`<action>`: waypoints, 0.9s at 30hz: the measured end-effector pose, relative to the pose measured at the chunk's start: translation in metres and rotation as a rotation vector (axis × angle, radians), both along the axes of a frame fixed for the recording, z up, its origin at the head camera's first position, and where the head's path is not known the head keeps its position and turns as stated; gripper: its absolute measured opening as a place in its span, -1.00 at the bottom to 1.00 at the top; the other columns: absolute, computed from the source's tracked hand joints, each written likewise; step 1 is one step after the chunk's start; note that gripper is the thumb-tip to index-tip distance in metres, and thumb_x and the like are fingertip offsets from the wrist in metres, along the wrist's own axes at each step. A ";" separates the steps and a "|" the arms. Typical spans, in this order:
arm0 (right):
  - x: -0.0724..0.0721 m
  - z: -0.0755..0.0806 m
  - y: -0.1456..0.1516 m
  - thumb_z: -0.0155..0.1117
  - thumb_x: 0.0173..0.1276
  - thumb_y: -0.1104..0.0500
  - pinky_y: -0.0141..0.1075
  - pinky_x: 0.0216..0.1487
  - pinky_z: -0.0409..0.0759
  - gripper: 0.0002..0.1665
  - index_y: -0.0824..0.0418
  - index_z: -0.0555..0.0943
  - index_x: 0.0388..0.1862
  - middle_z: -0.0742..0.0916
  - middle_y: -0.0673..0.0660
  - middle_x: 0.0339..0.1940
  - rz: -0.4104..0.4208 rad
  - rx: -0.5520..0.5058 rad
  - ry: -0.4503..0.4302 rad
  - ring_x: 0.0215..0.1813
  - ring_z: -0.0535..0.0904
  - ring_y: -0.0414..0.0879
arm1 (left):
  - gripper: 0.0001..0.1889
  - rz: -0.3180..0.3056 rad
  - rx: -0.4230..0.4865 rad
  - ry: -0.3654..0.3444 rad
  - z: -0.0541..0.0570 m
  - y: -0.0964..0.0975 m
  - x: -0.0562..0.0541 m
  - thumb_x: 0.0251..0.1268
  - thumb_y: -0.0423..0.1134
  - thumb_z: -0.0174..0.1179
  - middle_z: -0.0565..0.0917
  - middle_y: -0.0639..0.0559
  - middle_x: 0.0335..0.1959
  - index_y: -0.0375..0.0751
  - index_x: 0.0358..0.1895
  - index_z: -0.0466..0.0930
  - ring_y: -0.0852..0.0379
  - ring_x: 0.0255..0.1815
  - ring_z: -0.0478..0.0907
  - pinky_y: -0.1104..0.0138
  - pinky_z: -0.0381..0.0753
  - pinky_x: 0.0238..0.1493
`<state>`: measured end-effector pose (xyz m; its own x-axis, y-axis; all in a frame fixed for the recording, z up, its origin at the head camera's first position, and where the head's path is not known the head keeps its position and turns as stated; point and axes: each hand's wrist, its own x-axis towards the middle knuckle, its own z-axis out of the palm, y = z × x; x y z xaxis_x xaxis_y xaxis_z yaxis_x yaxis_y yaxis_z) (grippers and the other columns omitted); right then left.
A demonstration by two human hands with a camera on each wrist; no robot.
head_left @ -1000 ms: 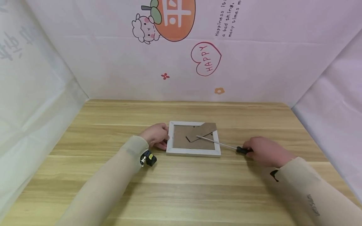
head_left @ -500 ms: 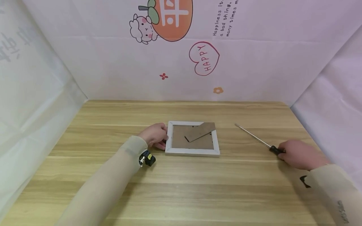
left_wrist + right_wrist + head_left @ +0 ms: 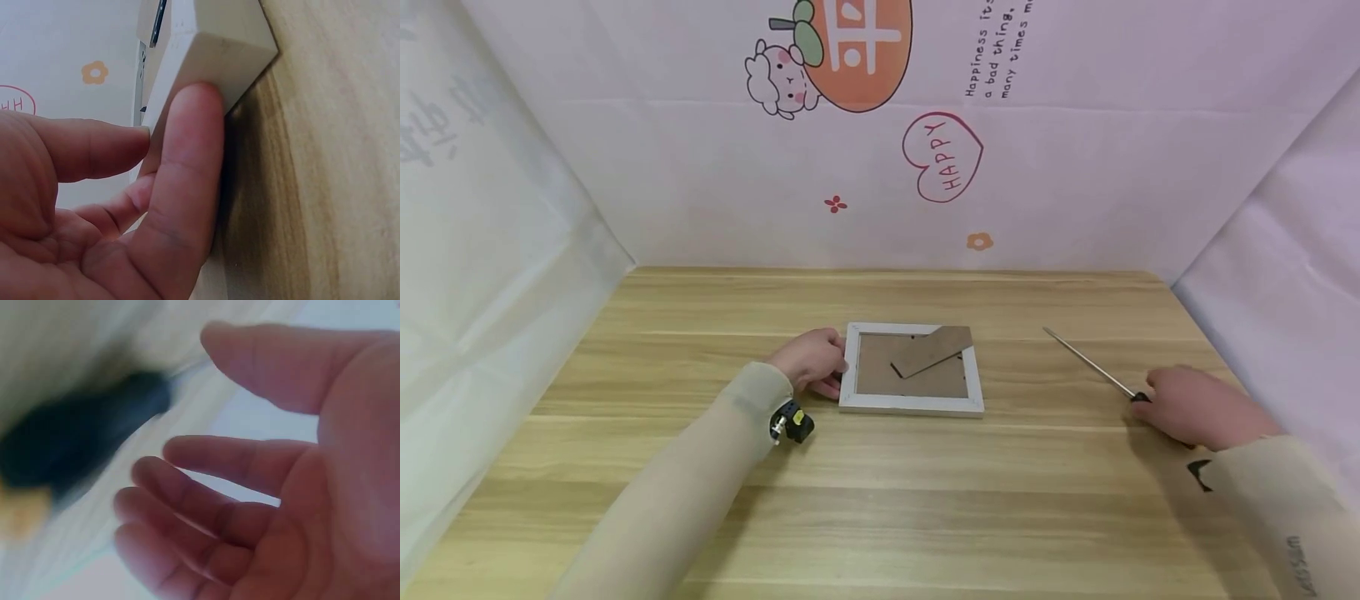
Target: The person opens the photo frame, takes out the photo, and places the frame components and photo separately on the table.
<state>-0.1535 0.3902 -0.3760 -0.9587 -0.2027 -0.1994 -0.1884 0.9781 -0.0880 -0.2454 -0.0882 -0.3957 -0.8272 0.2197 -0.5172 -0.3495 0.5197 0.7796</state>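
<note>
A white picture frame (image 3: 912, 403) lies face down on the wooden table, its brown backing and slanted stand leg (image 3: 936, 350) showing. My left hand (image 3: 811, 360) holds its left edge. In the left wrist view the thumb (image 3: 103, 149) is at the frame's upper face and a finger (image 3: 190, 134) lies against its side. To the right, a screwdriver (image 3: 1088, 362) rests on the table, its shaft slanting up and left. My right hand (image 3: 1198, 406) is over its handle. The right wrist view has the fingers loose and spread, apart from the blurred dark handle (image 3: 87, 428) with its yellow end.
White printed cloth (image 3: 715, 192) walls the table's back and both sides. Bare wood of the tabletop (image 3: 910, 500) spreads in front of the frame and between frame and screwdriver. A small black device (image 3: 793, 421) sits at the left wrist.
The screwdriver was over the frame's back a second ago; my right hand carried it right, laid it on the table and loosened its fingers. The left hand and frame stayed put.
</note>
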 end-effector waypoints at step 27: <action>-0.004 -0.019 -0.192 0.37 0.14 0.46 -0.39 -0.45 0.51 -0.71 0.04 0.66 -0.47 0.58 -0.06 -0.44 0.478 -0.110 0.337 -0.42 0.48 -0.20 | -0.13 -0.111 -0.180 0.137 0.006 0.010 -0.006 0.23 -0.58 0.00 0.44 -0.31 0.20 0.09 0.60 0.04 -0.03 -0.40 0.56 0.26 0.69 -0.46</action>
